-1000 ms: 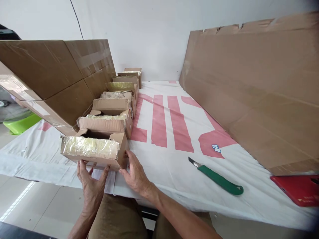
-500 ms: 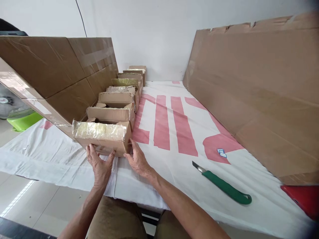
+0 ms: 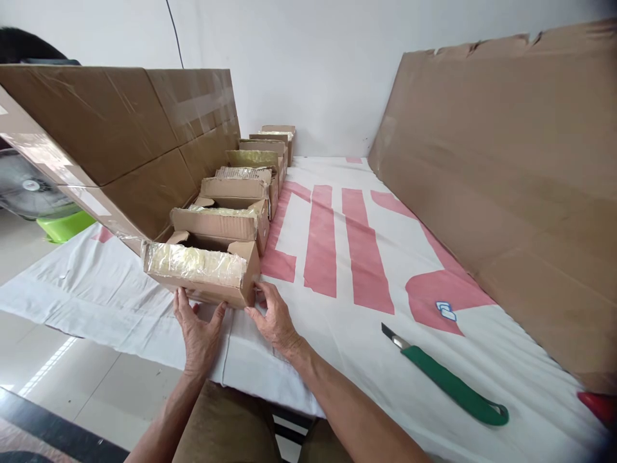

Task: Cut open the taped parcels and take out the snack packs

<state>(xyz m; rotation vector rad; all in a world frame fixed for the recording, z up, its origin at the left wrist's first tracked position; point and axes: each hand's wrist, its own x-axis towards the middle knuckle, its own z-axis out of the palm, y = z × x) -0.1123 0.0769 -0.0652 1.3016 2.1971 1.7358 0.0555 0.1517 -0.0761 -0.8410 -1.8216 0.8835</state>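
Note:
An open-topped cardboard box (image 3: 202, 287) sits at the near end of a row, its raised front flap covered in shiny clear and yellowish tape. Against its lower front edge rest the spread fingers and thumb of my left hand (image 3: 198, 334), the fingertips partly hidden under the edge. My right hand (image 3: 274, 318) holds the box's near right corner, thumb on the front and fingers at the side. Directly behind stands another open cardboard box (image 3: 216, 224). A green-handled utility knife (image 3: 453, 386) lies on the cloth to my right, blade exposed.
Several more open boxes (image 3: 260, 157) run back toward the wall. Large taped cartons (image 3: 149, 186) stack along the left. A tall cardboard sheet (image 3: 506, 180) leans at the right. White cloth with red markings (image 3: 321, 238) covers the table. A fan (image 3: 31, 186) stands beyond the left edge.
The view has turned slightly left, so most things appear further right. More of the near box's inside shows, and it sits slightly lower in view. Both hands remain on that box.

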